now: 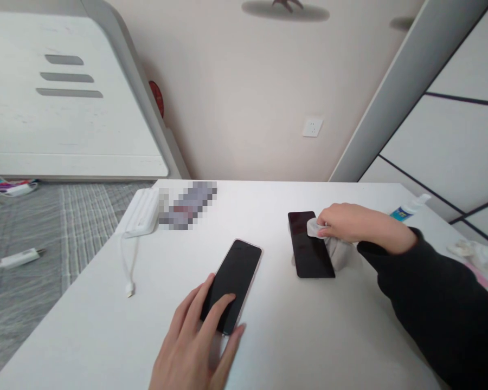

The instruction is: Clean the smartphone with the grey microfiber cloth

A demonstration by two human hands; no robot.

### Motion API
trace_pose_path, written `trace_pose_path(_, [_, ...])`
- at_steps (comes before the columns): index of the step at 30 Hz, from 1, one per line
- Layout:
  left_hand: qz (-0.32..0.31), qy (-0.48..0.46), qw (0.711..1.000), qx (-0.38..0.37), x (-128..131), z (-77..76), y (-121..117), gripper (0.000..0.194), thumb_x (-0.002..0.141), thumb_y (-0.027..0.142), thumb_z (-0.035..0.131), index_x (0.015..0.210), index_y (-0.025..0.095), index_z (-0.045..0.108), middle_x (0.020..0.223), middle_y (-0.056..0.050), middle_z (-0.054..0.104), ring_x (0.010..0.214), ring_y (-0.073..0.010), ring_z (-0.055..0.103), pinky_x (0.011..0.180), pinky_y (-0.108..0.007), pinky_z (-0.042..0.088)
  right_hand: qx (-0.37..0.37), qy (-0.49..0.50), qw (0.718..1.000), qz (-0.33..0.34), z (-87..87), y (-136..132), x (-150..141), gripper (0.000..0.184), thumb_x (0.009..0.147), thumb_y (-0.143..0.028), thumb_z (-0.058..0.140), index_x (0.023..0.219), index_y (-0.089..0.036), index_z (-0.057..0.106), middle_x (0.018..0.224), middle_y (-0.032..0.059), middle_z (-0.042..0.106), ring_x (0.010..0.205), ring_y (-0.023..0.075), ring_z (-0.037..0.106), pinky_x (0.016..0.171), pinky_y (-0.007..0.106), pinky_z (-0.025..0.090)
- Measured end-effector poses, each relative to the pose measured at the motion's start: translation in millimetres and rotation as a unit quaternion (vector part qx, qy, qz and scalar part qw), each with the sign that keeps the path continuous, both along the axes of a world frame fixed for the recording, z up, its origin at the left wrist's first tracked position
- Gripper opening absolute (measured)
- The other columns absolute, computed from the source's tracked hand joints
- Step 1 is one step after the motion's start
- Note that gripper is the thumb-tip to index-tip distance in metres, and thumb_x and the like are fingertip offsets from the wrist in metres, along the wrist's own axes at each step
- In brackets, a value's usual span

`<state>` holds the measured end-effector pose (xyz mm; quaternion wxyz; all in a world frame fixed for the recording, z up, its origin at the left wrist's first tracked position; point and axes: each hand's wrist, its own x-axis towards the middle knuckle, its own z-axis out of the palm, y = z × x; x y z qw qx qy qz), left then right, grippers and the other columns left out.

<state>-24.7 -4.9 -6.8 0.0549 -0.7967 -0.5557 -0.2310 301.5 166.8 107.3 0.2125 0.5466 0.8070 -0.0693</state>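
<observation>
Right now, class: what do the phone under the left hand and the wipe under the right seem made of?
The phone under the left hand looks like glossy glass, given its sheen, in a pale, probably metal rim. The grey wipe under the right hand looks like soft matte cloth, being creased and bunched; possibly tissue.

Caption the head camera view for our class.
Right hand wipes a black smartphone with a cloth; left hand rests on another phone.

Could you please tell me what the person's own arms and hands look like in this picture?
The right arm wears a long black sleeve of soft, matte fabric, ending near the wrist. The right hand is bare, with slim fingers and no ring or watch showing. The left hand is also bare and slender, with no jewellery showing; its sleeve is out of view.
</observation>
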Motion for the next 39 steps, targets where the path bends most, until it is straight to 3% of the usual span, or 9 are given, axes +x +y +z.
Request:
trace_pose_path(4, [0.005, -0.005, 1.000, -0.004, 1, -0.2, 0, 0.044, 0.095, 0.048, 0.062, 0.133, 0.028, 0.057, 0.157, -0.008, 0.047, 0.134, -0.0323, 0.052, 0.095, -0.054, 0.063, 0.042, -0.041, 0.998, -0.031, 1.4, -7, 1, 0.024, 0.095, -0.031, 0.065, 0.076, -0.017, 0.071, 0.077, 0.0110, 0.071, 0.069, 0.0254, 0.067, 0.060, 0.031, 0.033])
trace_pose_path(13, [0.017, -0.028, 0.999, -0.005, 2, 3.1, -3, 0.053, 0.095, 0.050, 0.062, 0.139, 0.023, 0.052, 0.149, -0.009, 0.055, 0.129, -0.0290, 0.056, 0.099, -0.047, 0.060, 0.179, -0.063, 0.978, -0.085, 42.1, -31, 8, 0.041, 0.101, -0.047, 0.055, 0.069, -0.021, 0.062, 0.073, 0.0086, 0.067, 0.063, 0.0243, 0.058, 0.057, 0.033, 0.029])
trace_pose_path(17, [0.019, -0.055, 0.998, -0.016, 4, 1.5, -8, 0.065, 0.094, 0.050, 0.064, 0.147, 0.018, 0.044, 0.140, -0.013, 0.061, 0.123, -0.0266, 0.063, 0.098, -0.041, 0.060, 0.328, 0.021, 0.941, -0.075, 52.5, -51, -18, 0.044, 0.105, -0.054, 0.043, 0.084, -0.024, 0.068, 0.064, 0.0063, 0.063, 0.058, 0.0240, 0.054, 0.055, 0.034, 0.027])
trace_pose_path(19, [0.034, -0.071, 0.997, -0.013, 4, -1.0, -10, 0.072, 0.093, 0.051, 0.065, 0.150, 0.014, 0.040, 0.136, -0.016, 0.062, 0.119, -0.0276, 0.066, 0.095, -0.042, 0.061, 0.357, 0.088, 0.930, -0.022, 37.8, -61, -44, 0.044, 0.105, -0.051, 0.044, 0.083, -0.022, 0.068, 0.064, 0.0061, 0.063, 0.059, 0.0232, 0.058, 0.056, 0.034, 0.030])
trace_pose_path(23, [0.055, -0.081, 0.995, 0.011, 4, -4.4, -11, 0.086, 0.088, 0.058, 0.068, 0.152, 0.010, 0.035, 0.123, -0.020, 0.066, 0.109, -0.0326, 0.068, 0.088, -0.047, 0.063, 0.203, 0.200, 0.938, 0.196, -33.6, -94, -107, 0.032, 0.106, -0.038, 0.052, 0.094, -0.018, 0.073, 0.094, 0.0077, 0.076, 0.087, 0.0243, 0.071, 0.069, 0.035, 0.051])
trace_pose_path(25, [0.057, -0.081, 0.995, 0.009, 3, -3.8, -11, 0.089, 0.089, 0.059, 0.066, 0.154, 0.009, 0.032, 0.115, -0.019, 0.066, 0.102, -0.0326, 0.069, 0.082, -0.047, 0.063, 0.203, 0.239, 0.906, 0.282, -67.9, -114, -128, 0.060, 0.101, -0.060, 0.053, 0.117, -0.005, 0.071, 0.127, 0.0197, 0.071, 0.127, 0.0347, 0.061, 0.101, 0.043, 0.052])
trace_pose_path(27, [0.061, -0.078, 0.995, -0.001, 2, -2.7, -11, 0.085, 0.091, 0.055, 0.062, 0.154, 0.007, 0.030, 0.114, -0.019, 0.066, 0.100, -0.0322, 0.069, 0.080, -0.047, 0.063, 0.169, 0.287, 0.885, 0.327, -86.6, -126, -136, 0.079, 0.099, -0.070, 0.048, 0.138, -0.003, 0.061, 0.148, 0.0194, 0.059, 0.145, 0.0322, 0.047, 0.118, 0.042, 0.042])
trace_pose_path(33, [0.063, -0.101, 0.993, -0.002, 3, -3.7, -13, 0.088, 0.088, 0.055, 0.069, 0.154, 0.011, 0.032, 0.117, -0.017, 0.066, 0.103, -0.0308, 0.067, 0.084, -0.046, 0.062, 0.144, 0.277, 0.929, 0.199, -84.0, -114, -125, 0.095, 0.095, -0.076, 0.048, 0.152, 0.000, 0.047, 0.159, 0.0232, 0.042, 0.148, 0.0383, 0.042, 0.123, 0.056, 0.036])
trace_pose_path(39, [0.063, -0.088, 0.994, -0.016, 3, -4.1, -12, 0.087, 0.087, 0.045, 0.069, 0.156, 0.011, 0.028, 0.124, -0.019, 0.065, 0.106, -0.0321, 0.067, 0.084, -0.047, 0.062, 0.113, 0.312, 0.890, 0.312, -82.8, -124, -126, 0.058, 0.106, -0.046, 0.050, 0.151, -0.010, 0.050, 0.158, 0.0114, 0.049, 0.146, 0.0276, 0.047, 0.123, 0.044, 0.038])
